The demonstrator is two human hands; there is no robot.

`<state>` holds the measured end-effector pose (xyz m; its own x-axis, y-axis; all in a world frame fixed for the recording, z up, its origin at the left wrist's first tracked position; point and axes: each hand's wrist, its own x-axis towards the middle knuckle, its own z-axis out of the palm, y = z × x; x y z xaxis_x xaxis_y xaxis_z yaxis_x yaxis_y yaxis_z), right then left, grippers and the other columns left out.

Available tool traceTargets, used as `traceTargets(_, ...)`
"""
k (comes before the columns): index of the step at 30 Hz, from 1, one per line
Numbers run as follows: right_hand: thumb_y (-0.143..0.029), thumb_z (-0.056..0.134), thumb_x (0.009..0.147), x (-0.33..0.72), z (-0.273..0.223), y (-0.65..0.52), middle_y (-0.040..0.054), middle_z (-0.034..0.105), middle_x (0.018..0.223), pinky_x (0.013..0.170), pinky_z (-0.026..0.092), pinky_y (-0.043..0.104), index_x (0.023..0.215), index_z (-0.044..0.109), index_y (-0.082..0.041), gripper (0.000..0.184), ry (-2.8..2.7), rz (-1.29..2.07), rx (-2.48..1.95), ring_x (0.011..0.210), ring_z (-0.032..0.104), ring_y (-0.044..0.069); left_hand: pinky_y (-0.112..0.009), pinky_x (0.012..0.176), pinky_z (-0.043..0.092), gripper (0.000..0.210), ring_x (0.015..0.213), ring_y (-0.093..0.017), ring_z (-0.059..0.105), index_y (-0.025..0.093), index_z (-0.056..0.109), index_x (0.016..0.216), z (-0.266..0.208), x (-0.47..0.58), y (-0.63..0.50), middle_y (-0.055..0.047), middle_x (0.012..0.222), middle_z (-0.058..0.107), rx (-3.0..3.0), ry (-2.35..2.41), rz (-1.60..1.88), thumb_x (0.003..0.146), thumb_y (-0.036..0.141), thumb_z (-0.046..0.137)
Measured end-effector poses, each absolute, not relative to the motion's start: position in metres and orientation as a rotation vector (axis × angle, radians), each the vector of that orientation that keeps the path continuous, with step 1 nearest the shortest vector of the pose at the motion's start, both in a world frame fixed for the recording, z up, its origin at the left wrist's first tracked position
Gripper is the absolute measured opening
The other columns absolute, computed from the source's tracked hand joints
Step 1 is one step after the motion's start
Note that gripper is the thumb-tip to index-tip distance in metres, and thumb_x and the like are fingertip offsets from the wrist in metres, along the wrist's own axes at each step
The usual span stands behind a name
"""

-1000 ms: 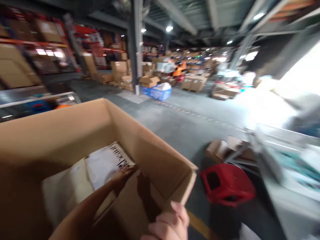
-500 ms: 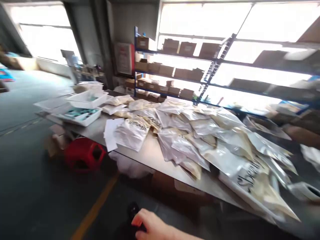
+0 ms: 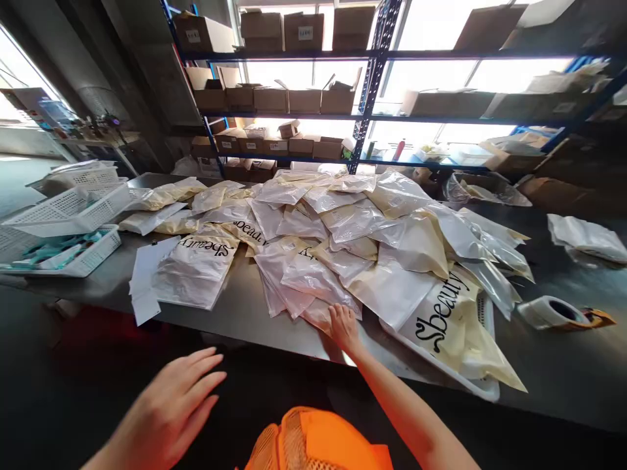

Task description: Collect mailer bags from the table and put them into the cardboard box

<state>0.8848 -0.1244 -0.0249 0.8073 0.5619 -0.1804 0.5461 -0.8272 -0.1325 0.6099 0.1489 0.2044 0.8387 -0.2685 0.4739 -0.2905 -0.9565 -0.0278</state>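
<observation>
A steel table is covered with a heap of clear plastic bags, many of them filled with pale cream contents and some printed with dark lettering. The right hand is laid flat on one bag at the near edge of the heap, close to the near edge of the table, fingers spread and pressed on the plastic; nothing is gripped. The left hand is held open in the air, short of the table's near edge, fingers loosely apart and empty, touching nothing.

Just to the right of the touched bag, a large printed bag is seen lying in a white tray at the table's near edge. To the left of the heap, a sheet of white paper is partly tucked under another printed bag. At the table's left end, white baskets are stacked. At the right end, a roll of tape is lying. Behind the table, a blue shelf rack loaded with cardboard boxes is set against bright windows. An orange vest is seen at the bottom of the view.
</observation>
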Motion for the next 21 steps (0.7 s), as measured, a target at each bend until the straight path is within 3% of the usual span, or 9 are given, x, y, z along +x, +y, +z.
traceTargets(3, -0.01, 0.031, 0.103, 0.934, -0.033, -0.141, 0.0222, 0.042, 0.153, 0.111, 0.033, 0.056, 0.148, 0.054, -0.011, 0.051, -1.037, 0.41, -2.914, 0.136, 0.042, 0.04, -0.033, 0.095, 0.052, 0.023, 0.114, -0.018, 0.063, 0.024, 0.066, 0.105, 0.137, 0.68, 0.086, 0.001, 0.116, 0.07, 2.87, -0.386, 0.692, 0.096, 0.018, 0.046)
traceTargets(6, -0.005, 0.027, 0.101, 0.959, -0.024, -0.143, 0.0248, 0.055, 0.135, 0.091, 0.046, 0.047, 0.133, 0.064, -0.007, 0.049, -1.107, 0.421, -2.899, 0.117, 0.057, 0.038, -0.039, 0.093, 0.047, 0.027, 0.111, -0.024, 0.064, 0.017, 0.066, 0.101, 0.067, 0.733, 0.05, -0.004, 0.112, 0.07, 2.926, -0.401, 0.712, 0.096, 0.017, 0.04)
traceTargets(9, 0.002, 0.027, 0.097, 0.954, -0.001, -0.138, 0.0215, 0.062, 0.116, 0.083, 0.047, 0.038, 0.121, 0.066, -0.005, 0.047, -1.203, 0.452, -2.835, 0.109, 0.062, 0.031, -0.041, 0.103, 0.041, 0.035, 0.128, -0.028, 0.056, 0.013, 0.064, 0.123, 0.025, 0.774, 0.034, -0.01, 0.132, 0.064, 3.052, -0.307, 0.813, 0.098, 0.016, 0.039)
traceTargets(12, -0.003, 0.04, 0.098, 0.928, 0.028, -0.138, 0.0133, 0.066, 0.108, 0.078, 0.046, 0.032, 0.115, 0.066, -0.012, 0.032, -1.464, 0.569, -2.65, 0.098, 0.067, 0.024, -0.042, 0.113, 0.035, 0.042, 0.14, -0.029, 0.047, 0.014, 0.055, 0.14, 0.017, 0.8, 0.035, -0.012, 0.148, 0.053, 3.144, -0.218, 0.918, 0.099, 0.017, 0.047)
traceTargets(14, -0.014, 0.052, 0.099, 0.911, 0.047, -0.142, 0.0067, 0.067, 0.1, 0.071, 0.043, 0.032, 0.106, 0.065, -0.016, 0.015, -1.712, 0.612, -2.373, 0.086, 0.067, 0.021, -0.043, 0.11, 0.039, 0.029, 0.125, -0.027, 0.059, 0.013, 0.062, 0.124, 0.023, 0.803, 0.043, -0.011, 0.127, 0.066, 3.113, -0.286, 0.986, 0.098, 0.013, 0.049)
traceTargets(15, -0.021, 0.053, 0.101, 0.907, 0.056, -0.141, 0.004, 0.067, 0.092, 0.067, 0.04, 0.033, 0.097, 0.063, -0.017, 0.012, -1.788, 0.638, -2.187, 0.08, 0.065, 0.019, -0.041, 0.103, 0.044, 0.02, 0.109, -0.024, 0.065, 0.013, 0.064, 0.11, 0.028, 0.8, 0.049, -0.009, 0.107, 0.07, 3.084, -0.34, 0.992, 0.098, 0.01, 0.048)
traceTargets(16, -0.027, 0.05, 0.103, 0.905, 0.063, -0.138, 0.0023, 0.065, 0.084, 0.064, 0.037, 0.033, 0.087, 0.06, -0.017, 0.021, -1.798, 0.672, -2.018, 0.073, 0.062, 0.018, -0.039, 0.093, 0.048, 0.016, 0.091, -0.021, 0.067, 0.013, 0.062, 0.098, 0.033, 0.793, 0.054, -0.006, 0.089, 0.068, 3.055, -0.396, 0.979, 0.098, 0.008, 0.047)
traceTargets(18, -0.035, 0.047, 0.106, 0.912, 0.069, -0.119, 0.0016, 0.06, 0.073, 0.063, 0.033, 0.032, 0.075, 0.054, -0.016, 0.037, -1.629, 0.696, -1.901, 0.067, 0.056, 0.015, -0.033, 0.073, 0.048, 0.018, 0.07, -0.016, 0.062, 0.013, 0.057, 0.089, 0.045, 0.775, 0.063, -0.002, 0.072, 0.059, 3.018, -0.474, 0.902, 0.098, 0.006, 0.044)
traceTargets(21, -0.027, 0.052, 0.102, 0.933, 0.052, -0.054, 0.0041, 0.066, 0.094, 0.077, 0.04, 0.028, 0.096, 0.063, -0.014, 0.018, -1.263, 0.585, -2.207, 0.087, 0.061, 0.016, -0.03, 0.06, 0.04, 0.015, 0.065, -0.015, 0.059, 0.012, 0.058, 0.099, 0.067, 0.748, 0.061, -0.002, 0.074, 0.06, 2.978, -0.414, 0.863, 0.1, 0.008, 0.044)
